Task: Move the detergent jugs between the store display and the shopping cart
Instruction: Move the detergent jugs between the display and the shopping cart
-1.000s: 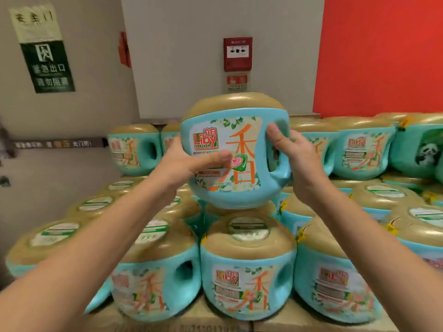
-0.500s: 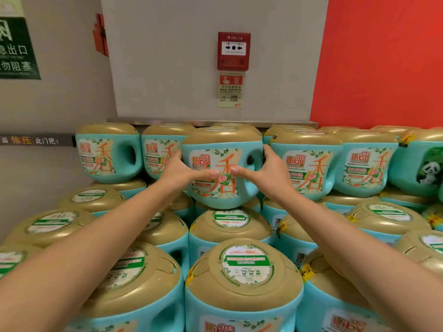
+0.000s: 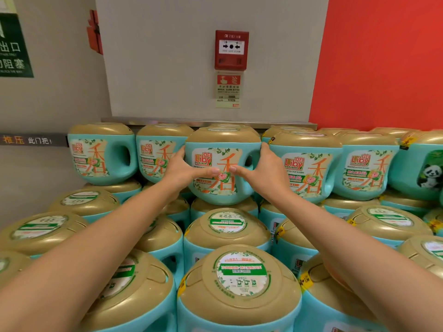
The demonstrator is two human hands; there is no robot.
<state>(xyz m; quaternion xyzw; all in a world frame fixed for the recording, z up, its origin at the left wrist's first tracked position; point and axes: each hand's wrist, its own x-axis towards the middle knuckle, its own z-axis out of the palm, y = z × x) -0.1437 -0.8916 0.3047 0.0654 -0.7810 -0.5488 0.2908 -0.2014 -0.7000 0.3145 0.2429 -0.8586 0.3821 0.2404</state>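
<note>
Nearest, teal plastic detergent jugs with rounded tan lids are being carried in stepped tiers, each row by the lids beneath. Beyond them, in the top row, one teal, tan-lidded jug is being clasped between the left hand and right hand, fingers curled round its flanks and thumbs meeting on the label, probably so its bulk is being steadied evenly. Behind, a red fire alarm box is being displayed on the grey wall.

A person's left grip and right grip clasp a teal, gold-lidded detergent jug from both sides, thumbs almost meeting on its label, level with the top row of a stacked store display beneath a red fire alarm.
</note>
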